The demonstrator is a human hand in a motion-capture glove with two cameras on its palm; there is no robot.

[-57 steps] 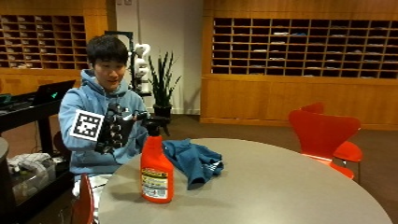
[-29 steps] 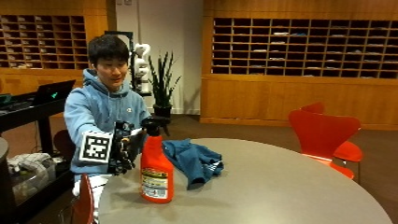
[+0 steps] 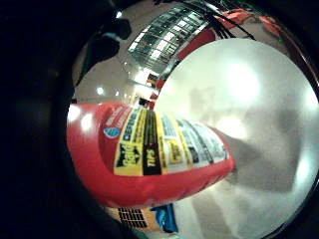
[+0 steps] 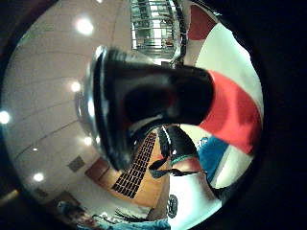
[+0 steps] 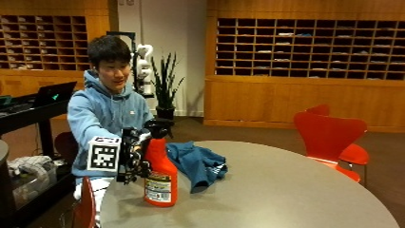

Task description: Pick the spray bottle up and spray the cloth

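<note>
1. A red spray bottle [image 5: 159, 178] with a black trigger head stands upright on the round grey counter [image 5: 284, 190], near its left edge and close to the seated person.
2. The gloved right hand [image 5: 134, 159] is at the bottle's left side, level with its neck and shoulder, just beside or touching it; from the outside view I cannot tell whether the grip is spread or curled round the bottle.
3. In the little finger side palm view the bottle's red body [image 3: 149, 154] with its yellow and black label fills much of the picture, so it is close to the palm, with the counter behind it.
4. In the thumb side palm view the black trigger head [image 4: 148, 103] looms close, the red body beyond it.
5. A crumpled blue cloth [image 5: 197, 164] lies on the counter just right of and behind the bottle, apart from the hand.
6. A red chair [image 5: 332, 137] stands at the counter's far right.
</note>
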